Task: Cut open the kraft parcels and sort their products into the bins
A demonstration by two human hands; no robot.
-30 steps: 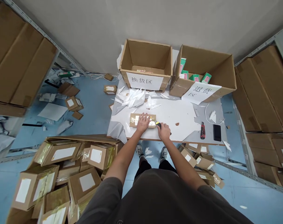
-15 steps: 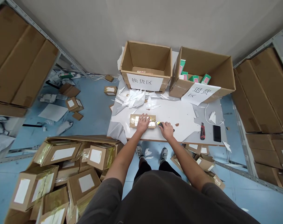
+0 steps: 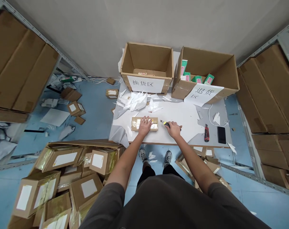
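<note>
A small taped cardboard box [image 3: 136, 124] lies lengthwise on the white-covered table. Spread across its top, the fingers of my left hand [image 3: 145, 125] press down on it and hide its middle. My right hand [image 3: 174, 129] is closed around a utility knife [image 3: 166, 123] with a yellow and black body. The knife's tip points left, a short gap away from the box's right end. Farther right on the table lies a red and black utility knife [image 3: 206, 133], with a black phone [image 3: 221, 135] beside it.
Torn white paper scraps [image 3: 137, 101] lie behind the small box. Two large open cartons with paper signs stand at the back: the left carton [image 3: 146, 57] and the right carton [image 3: 211, 60], which holds green-and-pink boxes. A big carton of parcels [image 3: 83, 141] stands at lower left.
My right hand has moved right, drawing the knife away from the box's end. My left hand stays on the box. The view has shifted slightly.
</note>
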